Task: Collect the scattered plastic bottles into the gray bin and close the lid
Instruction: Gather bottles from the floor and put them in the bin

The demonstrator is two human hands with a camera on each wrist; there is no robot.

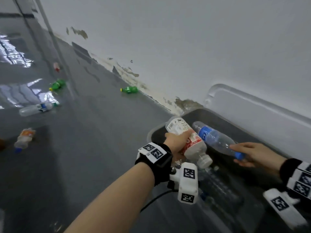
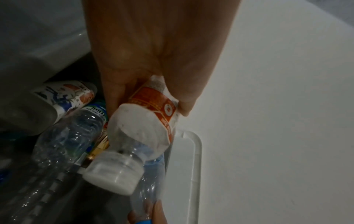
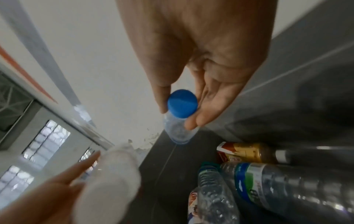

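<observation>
My left hand [image 1: 178, 140] grips a white bottle with a red label [image 1: 190, 143], tilted cap-down over the open gray bin [image 1: 227, 120]. In the left wrist view the fingers and thumb of that hand [image 2: 149, 107] wrap the bottle's [image 2: 145, 125] labelled middle. My right hand [image 1: 237, 154] pinches the neck of a clear bottle with a blue cap and blue label [image 1: 213, 137], held over the bin beside the white one. The blue cap [image 3: 182, 104] shows between thumb and fingers of the right hand [image 3: 178, 116]. Several bottles [image 3: 287, 181] lie inside the bin.
The bin's pale lid [image 1: 260, 111] stands open against the white wall. On the gray floor to the left lie two green bottles [image 1: 57, 84] [image 1: 129, 89], a clear blue-labelled bottle [image 1: 36, 108], an orange-labelled bottle [image 1: 25, 137] and a red-capped one [image 1: 56, 66].
</observation>
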